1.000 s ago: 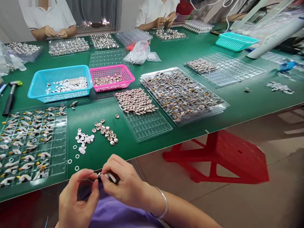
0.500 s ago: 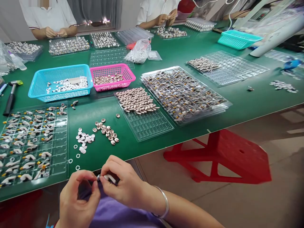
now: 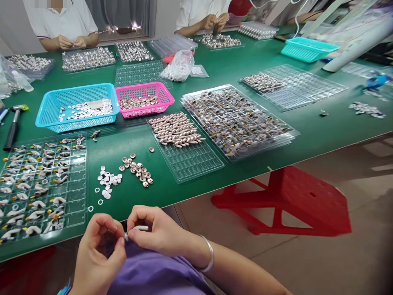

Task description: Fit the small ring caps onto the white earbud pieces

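Note:
My right hand (image 3: 156, 235) pinches a small white curved part (image 3: 140, 228) just below the near edge of the green table (image 3: 129, 143). My left hand (image 3: 98, 254) is closed too, its thumb and forefinger pressing a tiny metal ring (image 3: 126, 236) against the end of that part. Both hands meet over my purple lap. On the table just above them lie loose white washers (image 3: 107, 180) and small metal caps (image 3: 139, 170). A clear tray (image 3: 78, 215) to the left holds several finished white parts with yellow tips.
A blue basket (image 3: 76, 106) and a pink basket (image 3: 144, 98) stand mid-table, with clear trays (image 3: 190, 162) of metal parts to the right. A hammer (image 3: 12, 125) lies at far left. Two other people work across the table. A red stool (image 3: 291, 200) stands under the table's edge.
The white part in my right hand has turned from pointing down-right to lying level, and both hands have shifted slightly left and up. The view has barely drifted.

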The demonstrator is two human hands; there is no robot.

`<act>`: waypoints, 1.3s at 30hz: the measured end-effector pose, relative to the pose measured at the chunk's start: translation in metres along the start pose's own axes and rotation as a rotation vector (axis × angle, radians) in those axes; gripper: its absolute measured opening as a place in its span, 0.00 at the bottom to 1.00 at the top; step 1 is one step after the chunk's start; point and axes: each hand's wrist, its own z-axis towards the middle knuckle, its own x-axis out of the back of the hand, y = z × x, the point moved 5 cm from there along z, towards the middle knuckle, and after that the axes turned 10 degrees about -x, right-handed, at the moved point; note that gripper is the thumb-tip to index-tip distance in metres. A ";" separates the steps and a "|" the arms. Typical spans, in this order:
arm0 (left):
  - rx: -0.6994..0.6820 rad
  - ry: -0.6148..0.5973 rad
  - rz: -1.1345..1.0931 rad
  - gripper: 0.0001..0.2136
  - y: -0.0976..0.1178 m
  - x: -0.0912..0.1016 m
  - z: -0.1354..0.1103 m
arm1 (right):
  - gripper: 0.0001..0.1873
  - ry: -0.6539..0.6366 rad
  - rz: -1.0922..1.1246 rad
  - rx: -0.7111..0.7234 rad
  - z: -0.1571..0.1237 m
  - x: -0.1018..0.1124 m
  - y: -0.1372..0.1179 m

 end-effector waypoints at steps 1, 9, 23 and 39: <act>0.024 0.011 -0.013 0.08 0.001 -0.001 0.000 | 0.05 -0.033 0.041 -0.055 0.001 -0.001 0.002; 0.068 0.074 -0.030 0.08 0.006 0.000 0.001 | 0.08 -0.070 0.145 -0.124 0.000 -0.001 0.004; -0.446 -0.111 0.171 0.08 0.021 0.008 0.006 | 0.17 -0.058 0.170 0.279 -0.009 -0.003 -0.006; -0.674 -0.201 0.226 0.14 0.032 0.004 0.004 | 0.22 -0.188 0.395 0.304 -0.002 -0.017 0.011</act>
